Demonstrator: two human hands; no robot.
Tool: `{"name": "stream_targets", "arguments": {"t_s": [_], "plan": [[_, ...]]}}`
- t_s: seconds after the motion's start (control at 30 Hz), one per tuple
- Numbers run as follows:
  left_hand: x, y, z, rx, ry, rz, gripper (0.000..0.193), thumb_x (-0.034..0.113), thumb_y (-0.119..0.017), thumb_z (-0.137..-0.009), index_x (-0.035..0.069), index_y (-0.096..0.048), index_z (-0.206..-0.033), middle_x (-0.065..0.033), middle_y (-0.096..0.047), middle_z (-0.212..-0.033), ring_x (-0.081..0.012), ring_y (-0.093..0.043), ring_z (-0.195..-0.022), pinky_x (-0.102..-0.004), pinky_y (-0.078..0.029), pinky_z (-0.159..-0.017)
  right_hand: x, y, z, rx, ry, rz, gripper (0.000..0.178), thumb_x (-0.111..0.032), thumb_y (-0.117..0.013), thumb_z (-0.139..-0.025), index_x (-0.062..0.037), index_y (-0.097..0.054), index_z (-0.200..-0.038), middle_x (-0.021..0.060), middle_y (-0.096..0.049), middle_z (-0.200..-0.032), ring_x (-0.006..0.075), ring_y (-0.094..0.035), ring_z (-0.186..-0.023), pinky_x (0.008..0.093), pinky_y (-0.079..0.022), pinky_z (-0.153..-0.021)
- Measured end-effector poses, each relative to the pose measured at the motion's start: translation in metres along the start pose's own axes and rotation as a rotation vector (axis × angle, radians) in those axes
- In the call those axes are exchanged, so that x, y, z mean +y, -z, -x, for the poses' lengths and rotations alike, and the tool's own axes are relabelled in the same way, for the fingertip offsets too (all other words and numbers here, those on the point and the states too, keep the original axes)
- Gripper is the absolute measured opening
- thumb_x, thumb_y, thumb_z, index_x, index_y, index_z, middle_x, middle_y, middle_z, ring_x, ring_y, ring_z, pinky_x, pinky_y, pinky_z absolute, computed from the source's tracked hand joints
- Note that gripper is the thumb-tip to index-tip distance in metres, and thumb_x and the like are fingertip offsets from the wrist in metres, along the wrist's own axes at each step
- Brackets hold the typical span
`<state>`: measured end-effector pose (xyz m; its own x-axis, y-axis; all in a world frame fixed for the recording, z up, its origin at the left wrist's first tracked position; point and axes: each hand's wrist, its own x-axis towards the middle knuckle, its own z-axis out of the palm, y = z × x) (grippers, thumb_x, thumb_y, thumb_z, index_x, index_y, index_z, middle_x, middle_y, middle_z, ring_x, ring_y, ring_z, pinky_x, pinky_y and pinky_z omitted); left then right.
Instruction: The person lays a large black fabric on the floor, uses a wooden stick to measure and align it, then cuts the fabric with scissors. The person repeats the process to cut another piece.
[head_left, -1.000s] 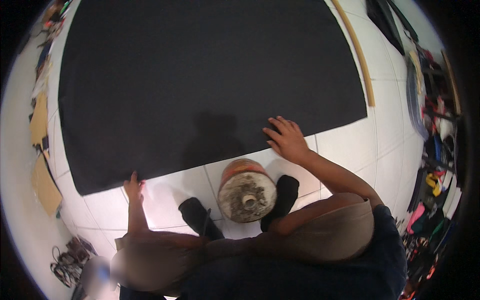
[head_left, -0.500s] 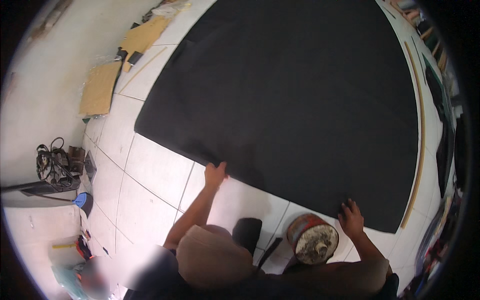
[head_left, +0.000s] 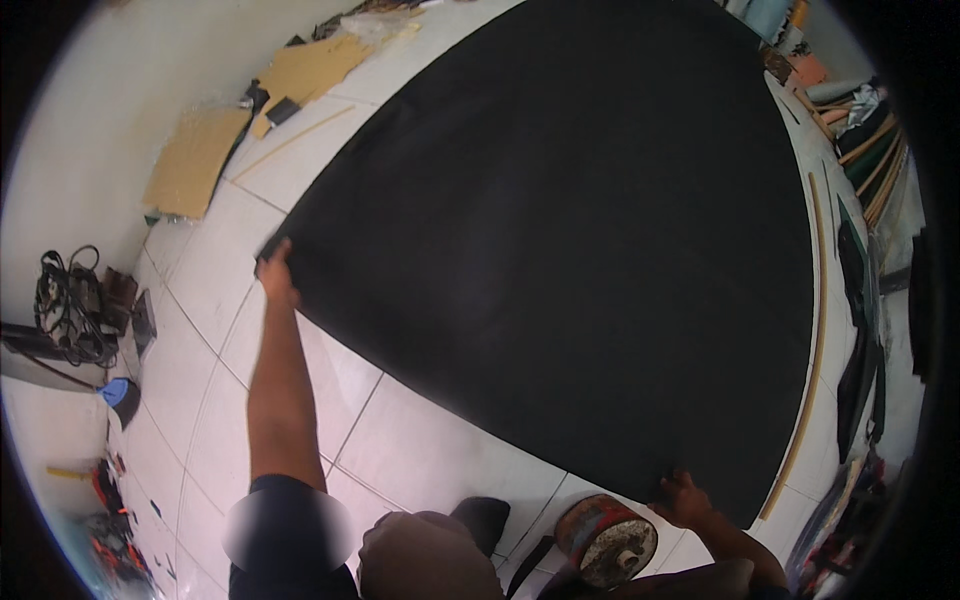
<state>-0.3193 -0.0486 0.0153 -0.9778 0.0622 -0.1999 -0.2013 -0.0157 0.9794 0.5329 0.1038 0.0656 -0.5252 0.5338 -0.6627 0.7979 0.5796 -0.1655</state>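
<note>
The white tiled floor (head_left: 420, 450) is carrying a large black sheet (head_left: 560, 240) spreading from the centre toward twelve o'clock, a long tan strip (head_left: 821, 300) lying at three, a thinner strip (head_left: 293, 145) at ten, and a stained drum (head_left: 605, 540) standing at five.

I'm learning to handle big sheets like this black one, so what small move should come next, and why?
Probably slide the right hand along the near edge of the black sheet to its right corner: the left hand is at the left corner, while the right sits short of its own.
</note>
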Motion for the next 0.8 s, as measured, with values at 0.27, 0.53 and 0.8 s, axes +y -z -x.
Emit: {"name": "stream_targets", "arguments": {"t_s": [0.27, 0.53, 0.8], "plan": [[-0.028, 0.057, -0.04, 0.175, -0.296, -0.678, 0.031, 0.02, -0.073, -0.085, -0.003, -0.067, -0.104, -0.0157, -0.071, -0.1, -0.0238, -0.068, -0.085, -0.0352, -0.054, -0.079, -0.014, 0.006, -0.01, -0.09, -0.033, -0.072, 0.07, -0.056, -0.067, -0.087, -0.0026, -0.059, -0.132, 0.0225, -0.043, -0.149, 0.0453, -0.034, -0.141, 0.0543, -0.043, -0.107], [-0.087, 0.073, -0.078, 0.15, 0.021, -0.823, 0.036, 0.031, -0.073, -0.085, -0.003, -0.064, -0.076, -0.0149, -0.066, -0.071, -0.0283, -0.064, -0.064, -0.0426, -0.051, -0.063, -0.005, -0.012, 0.01, 0.018, -0.051, -0.093, 0.082, -0.058, -0.071, -0.083, 0.0001, -0.052, -0.138, 0.0312, -0.035, -0.151, 0.0431, -0.033, -0.144, 0.0527, -0.045, -0.107], [-0.096, 0.09, -0.073, 0.134, 0.017, -0.737, 0.031, 0.03, -0.072, -0.088, 0.001, -0.07, -0.079, -0.01, -0.067, -0.071, -0.0226, -0.062, -0.062, -0.038, -0.048, -0.061, -0.011, -0.005, 0.012, 0.023, -0.082, -0.017, 0.077, -0.051, -0.073, -0.084, -0.0011, -0.052, -0.139, 0.0325, -0.037, -0.15, 0.042, -0.051, -0.132, 0.0492, -0.053, -0.098]]}}
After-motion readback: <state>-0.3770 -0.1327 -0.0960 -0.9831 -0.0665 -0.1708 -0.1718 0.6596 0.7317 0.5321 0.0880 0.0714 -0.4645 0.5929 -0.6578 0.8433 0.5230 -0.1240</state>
